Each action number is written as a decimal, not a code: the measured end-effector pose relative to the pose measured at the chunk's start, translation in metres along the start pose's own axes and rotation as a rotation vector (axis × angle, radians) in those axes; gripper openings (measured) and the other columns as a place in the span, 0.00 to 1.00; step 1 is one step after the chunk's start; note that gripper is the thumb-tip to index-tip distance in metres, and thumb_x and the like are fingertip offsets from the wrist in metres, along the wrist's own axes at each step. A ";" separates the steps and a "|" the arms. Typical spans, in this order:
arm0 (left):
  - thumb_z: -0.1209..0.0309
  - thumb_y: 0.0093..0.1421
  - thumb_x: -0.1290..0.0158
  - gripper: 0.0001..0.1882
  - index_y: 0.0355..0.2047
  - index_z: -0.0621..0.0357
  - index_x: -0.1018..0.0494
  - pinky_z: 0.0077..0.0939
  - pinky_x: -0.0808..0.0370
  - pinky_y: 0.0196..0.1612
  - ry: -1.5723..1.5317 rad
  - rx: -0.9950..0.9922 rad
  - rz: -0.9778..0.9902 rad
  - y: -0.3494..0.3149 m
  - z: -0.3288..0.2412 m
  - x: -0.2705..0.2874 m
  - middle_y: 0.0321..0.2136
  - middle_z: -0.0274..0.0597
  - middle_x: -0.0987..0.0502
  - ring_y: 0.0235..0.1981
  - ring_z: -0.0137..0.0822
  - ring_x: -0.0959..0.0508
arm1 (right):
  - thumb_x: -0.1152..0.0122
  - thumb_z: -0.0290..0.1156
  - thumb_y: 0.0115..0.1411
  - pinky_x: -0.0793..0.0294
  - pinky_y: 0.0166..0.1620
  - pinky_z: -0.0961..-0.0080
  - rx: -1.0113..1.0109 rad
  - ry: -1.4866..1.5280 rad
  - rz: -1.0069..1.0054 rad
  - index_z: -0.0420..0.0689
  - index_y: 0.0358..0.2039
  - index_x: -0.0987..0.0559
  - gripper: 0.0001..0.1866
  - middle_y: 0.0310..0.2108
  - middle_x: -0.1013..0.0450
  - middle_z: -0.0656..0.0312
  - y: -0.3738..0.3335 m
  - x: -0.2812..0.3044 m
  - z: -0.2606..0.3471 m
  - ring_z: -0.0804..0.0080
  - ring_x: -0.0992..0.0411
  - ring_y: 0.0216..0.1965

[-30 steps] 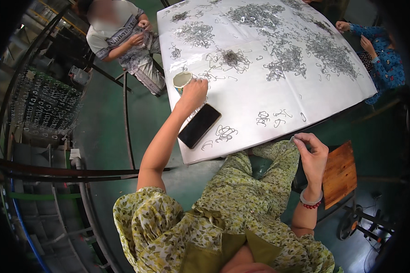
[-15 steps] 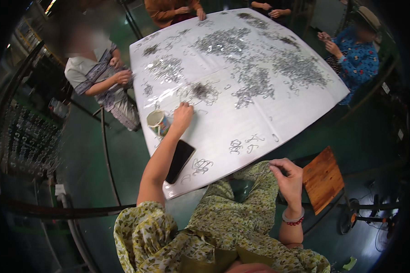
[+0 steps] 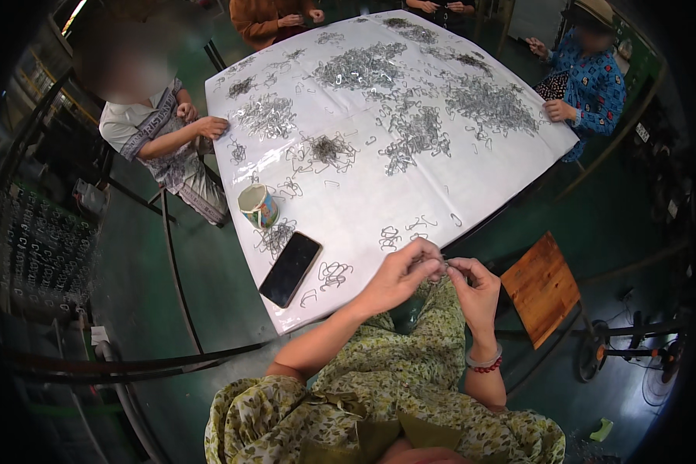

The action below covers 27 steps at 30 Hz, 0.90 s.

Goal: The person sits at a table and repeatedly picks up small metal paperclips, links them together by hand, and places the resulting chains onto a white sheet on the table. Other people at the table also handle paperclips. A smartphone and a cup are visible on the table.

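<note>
My left hand and my right hand meet over my lap, just off the near edge of the table. Both are closed in a pinch, fingertips almost touching around a small metal wire piece, mostly hidden by the fingers. Bent wire hooks lie in a small heap left of my hands, and another few hooks sit close to the table edge ahead of them. A dark heap of thin wire pieces lies farther off, ringed by hooks.
On the white-covered table lie a black phone, a colourful cup and large hook piles. Several people sit around it, one at the left, one in blue. A wooden stool stands at the right.
My left hand has left the table near the cup and dark heap and come back to meet my right hand. The person in blue has put one hand on the table edge.
</note>
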<state>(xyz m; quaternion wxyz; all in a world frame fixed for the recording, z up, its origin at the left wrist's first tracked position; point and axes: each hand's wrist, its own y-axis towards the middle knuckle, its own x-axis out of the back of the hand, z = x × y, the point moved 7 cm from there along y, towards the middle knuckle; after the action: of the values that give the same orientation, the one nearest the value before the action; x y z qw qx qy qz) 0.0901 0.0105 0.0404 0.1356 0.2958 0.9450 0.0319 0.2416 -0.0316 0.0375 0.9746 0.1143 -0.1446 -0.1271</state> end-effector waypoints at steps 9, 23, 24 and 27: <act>0.80 0.59 0.46 0.06 0.36 0.64 0.30 0.29 0.29 0.43 0.601 -0.370 -0.187 0.003 -0.015 -0.014 0.35 0.45 0.27 0.39 0.41 0.27 | 0.37 0.14 0.53 0.28 0.39 0.82 -0.031 0.142 -0.100 0.34 0.34 0.19 0.07 0.31 0.22 0.60 -0.010 0.000 0.005 0.78 0.26 0.33; 0.83 0.60 0.48 0.06 0.37 0.63 0.28 0.30 0.26 0.43 0.465 -0.266 -0.243 -0.003 0.002 0.007 0.35 0.45 0.21 0.38 0.40 0.21 | 0.42 0.21 0.60 0.25 0.38 0.79 0.033 -0.033 0.061 0.31 0.39 0.20 0.09 0.31 0.24 0.55 0.116 -0.032 -0.036 0.72 0.24 0.33; 0.82 0.60 0.47 0.06 0.38 0.62 0.28 0.32 0.27 0.44 0.460 -0.253 -0.247 -0.003 0.003 0.009 0.35 0.45 0.22 0.38 0.42 0.22 | 0.41 0.22 0.60 0.25 0.38 0.76 0.045 -0.065 0.115 0.32 0.40 0.20 0.09 0.31 0.24 0.53 0.141 -0.048 -0.055 0.68 0.23 0.32; 0.79 0.59 0.45 0.07 0.38 0.60 0.27 0.35 0.30 0.44 0.456 -0.254 -0.267 -0.006 0.007 0.013 0.33 0.44 0.22 0.35 0.45 0.24 | 0.40 0.23 0.58 0.24 0.38 0.71 0.238 -0.358 0.118 0.34 0.39 0.19 0.10 0.31 0.24 0.49 0.205 -0.094 -0.110 0.59 0.23 0.32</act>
<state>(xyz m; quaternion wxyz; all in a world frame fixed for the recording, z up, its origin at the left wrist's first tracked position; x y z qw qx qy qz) 0.0788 0.0127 0.0301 -0.0415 0.1345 0.9701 0.1978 0.2333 0.2085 -0.0353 0.9188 0.1954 -0.3358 -0.0700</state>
